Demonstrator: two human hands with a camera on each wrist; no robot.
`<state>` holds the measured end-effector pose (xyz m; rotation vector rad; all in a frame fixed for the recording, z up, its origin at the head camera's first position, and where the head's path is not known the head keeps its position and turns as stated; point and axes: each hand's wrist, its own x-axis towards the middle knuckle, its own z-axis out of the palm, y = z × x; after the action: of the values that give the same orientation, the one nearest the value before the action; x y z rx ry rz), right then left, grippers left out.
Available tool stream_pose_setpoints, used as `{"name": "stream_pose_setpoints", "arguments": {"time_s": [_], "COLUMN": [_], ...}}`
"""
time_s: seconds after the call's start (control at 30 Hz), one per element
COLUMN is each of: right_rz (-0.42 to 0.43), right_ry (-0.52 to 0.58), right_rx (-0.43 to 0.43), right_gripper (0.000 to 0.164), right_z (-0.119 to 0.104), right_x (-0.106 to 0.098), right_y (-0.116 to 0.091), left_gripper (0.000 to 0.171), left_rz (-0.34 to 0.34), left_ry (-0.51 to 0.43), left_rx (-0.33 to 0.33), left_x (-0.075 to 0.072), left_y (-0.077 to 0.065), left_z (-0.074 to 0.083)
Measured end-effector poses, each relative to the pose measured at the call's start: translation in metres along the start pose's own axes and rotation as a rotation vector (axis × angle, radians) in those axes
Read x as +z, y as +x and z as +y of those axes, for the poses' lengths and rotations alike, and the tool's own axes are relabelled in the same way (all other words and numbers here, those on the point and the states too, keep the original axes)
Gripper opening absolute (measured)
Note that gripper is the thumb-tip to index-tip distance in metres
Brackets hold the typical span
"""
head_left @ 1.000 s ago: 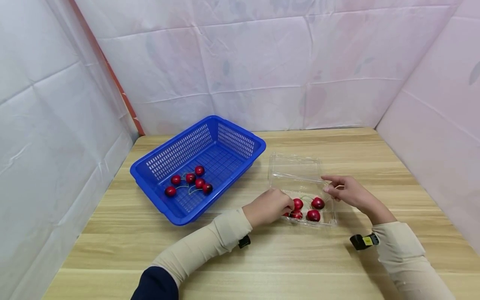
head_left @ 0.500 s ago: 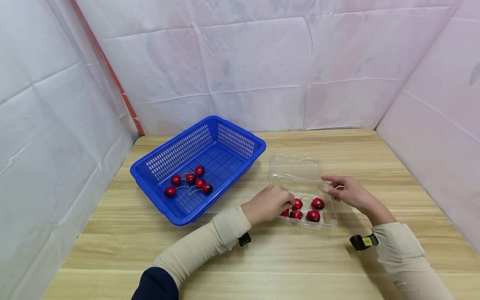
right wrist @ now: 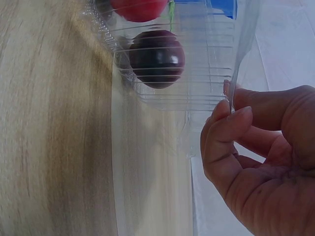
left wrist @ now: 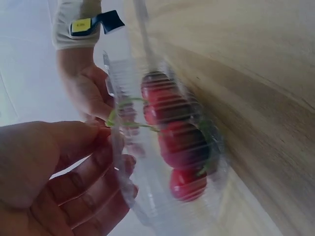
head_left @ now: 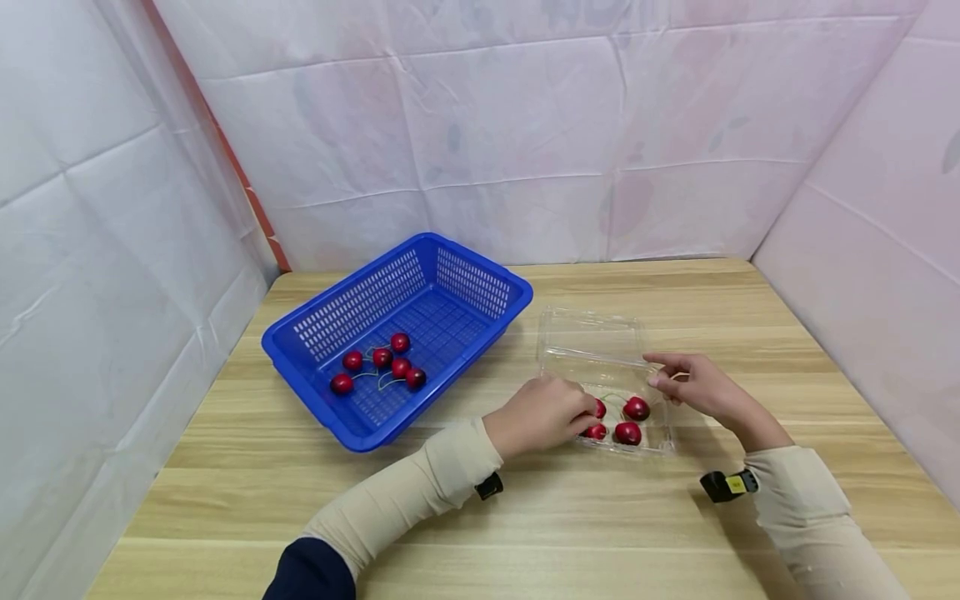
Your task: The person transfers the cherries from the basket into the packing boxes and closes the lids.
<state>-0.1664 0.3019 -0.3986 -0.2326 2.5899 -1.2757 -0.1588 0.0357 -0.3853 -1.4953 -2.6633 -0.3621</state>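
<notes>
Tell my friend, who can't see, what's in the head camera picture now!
A person's left fingers are at the left side of an open clear box of red cherries; their right fingers pinch its edge. Further left, a blue basket on the wooden table holds six more cherries.

Glossy cherries (head_left: 627, 432), clear ribbed plastic box (head_left: 592, 337), smooth plastic basket (head_left: 444, 315), wood-grain table (head_left: 570, 533), creased cloth-like backdrop (head_left: 510, 125), matt cloth sleeves (head_left: 408, 483)
</notes>
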Motion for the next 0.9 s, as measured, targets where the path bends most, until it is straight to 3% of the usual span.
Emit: {"name": "stream_pose_setpoints", "arguments": {"time_s": [0.27, 0.53, 0.7, 0.9], "right_rz": [0.001, -0.005, -0.004, -0.009], "right_ry": [-0.006, -0.014, -0.015, -0.018], "right_rx": [0.001, -0.001, -0.004, 0.006], "right_gripper": [0.050, 0.050, 0.050, 0.051], "right_z": [0.001, 0.000, 0.000, 0.000], "right_x": [0.000, 0.000, 0.000, -0.001], "right_y": [-0.001, 0.000, 0.000, 0.000], "left_gripper": [0.024, 0.018, 0.012, 0.012], "left_rz": [0.071, 0.148, 0.166, 0.266], "left_ry": [0.090, 0.069, 0.054, 0.062], "left_rx": [0.026, -0.014, 0.010, 0.054], "left_x": [-0.009, -0.028, -0.042, -0.064], "left_y": [-0.010, -0.024, -0.032, -0.045], "left_z": [0.014, 0.025, 0.027, 0.022]}}
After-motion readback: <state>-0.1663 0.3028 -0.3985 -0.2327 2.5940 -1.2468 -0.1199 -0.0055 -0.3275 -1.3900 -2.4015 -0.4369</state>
